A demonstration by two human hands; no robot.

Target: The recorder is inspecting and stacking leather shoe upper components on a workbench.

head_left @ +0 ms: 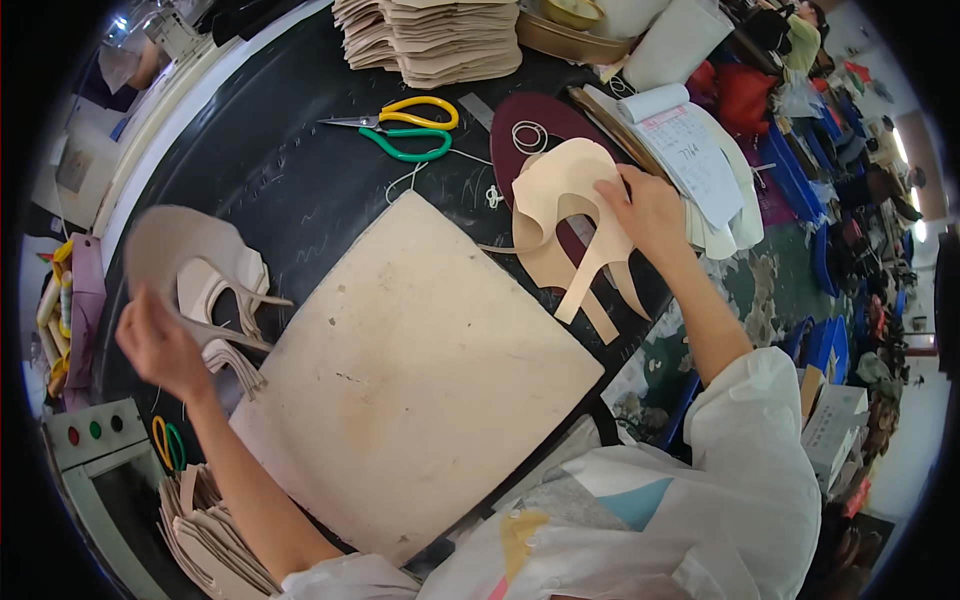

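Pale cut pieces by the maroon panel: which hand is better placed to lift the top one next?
The right hand, most likely: it touches the top piece. The left hand is across the pale board, holding a separate piece, blurred in the picture.

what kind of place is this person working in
Probably a shoe or leather-goods workshop: a curved cut-out piece at the right hand, a tall stack of pale pieces, and scissors with yellow and green handles on the black table.
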